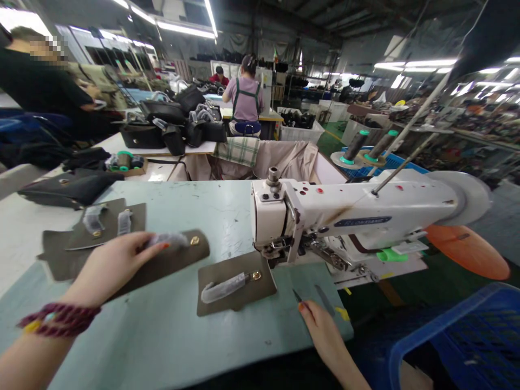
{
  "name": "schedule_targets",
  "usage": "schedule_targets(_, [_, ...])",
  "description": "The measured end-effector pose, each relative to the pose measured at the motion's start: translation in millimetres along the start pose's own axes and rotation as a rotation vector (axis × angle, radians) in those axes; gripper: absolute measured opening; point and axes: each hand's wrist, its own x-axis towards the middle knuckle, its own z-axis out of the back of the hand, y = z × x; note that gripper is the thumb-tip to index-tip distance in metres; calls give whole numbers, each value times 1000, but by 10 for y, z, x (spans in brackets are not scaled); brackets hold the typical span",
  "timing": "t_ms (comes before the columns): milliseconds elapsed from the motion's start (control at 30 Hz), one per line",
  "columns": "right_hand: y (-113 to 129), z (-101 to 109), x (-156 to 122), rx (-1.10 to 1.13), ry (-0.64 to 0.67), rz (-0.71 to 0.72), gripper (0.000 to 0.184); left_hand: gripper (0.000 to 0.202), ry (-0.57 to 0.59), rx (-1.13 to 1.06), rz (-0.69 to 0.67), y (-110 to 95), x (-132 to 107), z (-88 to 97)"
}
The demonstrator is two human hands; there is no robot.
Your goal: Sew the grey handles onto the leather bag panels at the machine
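At the left of the table, my left hand [116, 265] is closed on the plastic-wrapped handle of a grey-brown bag panel [179, 265], which has a gold metal fitting. Two more panels with wrapped handles [94, 219] lie just beyond that hand, overlapping. Another grey-brown panel [260, 287] rests flat in front of the sewing machine [365, 200], its wrapped strap facing up. To the right of it, my right hand [323, 327] pinches a small dark pointed tool [297, 296]; most of the tool is hidden by the fingers, so its kind is unclear.
The sewing machine's head overhangs the pale green tabletop [162, 336]. A blue plastic crate [396, 352] stands at the lower right. Thread cones [355, 147] rise behind the machine. Black bags [142, 135] are piled on a farther table, and other people sit working beyond.
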Motion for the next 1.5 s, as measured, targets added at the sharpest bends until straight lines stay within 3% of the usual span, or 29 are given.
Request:
schedule_targets(67, [-221,-56,66,-76,-21,-79,36,39,-81,-206,-113,-304,236,-101])
schedule_targets(133, [-273,-121,176,-169,-77,-75,34,43,-162,-452,-235,-618,214,-264])
schedule_targets(200, [-202,-174,296,-250,-180,5,32,27,-190,-565,-304,-840,-133,-507])
schedule_targets(233, [-141,-191,349,-266,-231,63,32,13,-111,-563,-374,-898,-405,-664])
schedule_targets(300, [7,-203,433,-201,-280,187,31,16,198,-483,-536,-909,-1023,-1040])
schedule_targets(333, [87,-200,462,-120,-269,246,30,18,268,-410,-560,-879,-1306,-1246])
schedule_targets(400, [256,-189,497,77,-202,347,31,51,172,-238,-462,-804,-1683,-1637])
schedule_targets(433, [342,-186,505,158,-164,380,32,61,88,-168,-390,-778,-1749,-1800])
schedule_targets(533, [587,-213,506,260,-105,391,33,75,1,-45,-382,-796,-1491,-2051])
schedule_targets(600, [712,-257,494,281,-114,339,36,74,-34,2,-438,-862,-1128,-1995])
schedule_targets(700, [813,-324,474,395,-121,277,41,60,68,51,-615,-965,-683,-1668])
schedule_targets(800, [837,-359,465,540,-99,238,46,54,176,125,-702,-1047,-511,-1301])
schedule_targets(900, [832,-373,466,630,-69,194,47,51,215,192,-715,-1110,-507,-1122])
schedule_targets(1500, [870,-369,633,674,-86,120,48,43,215,56,-572,-1111,-417,-1274])
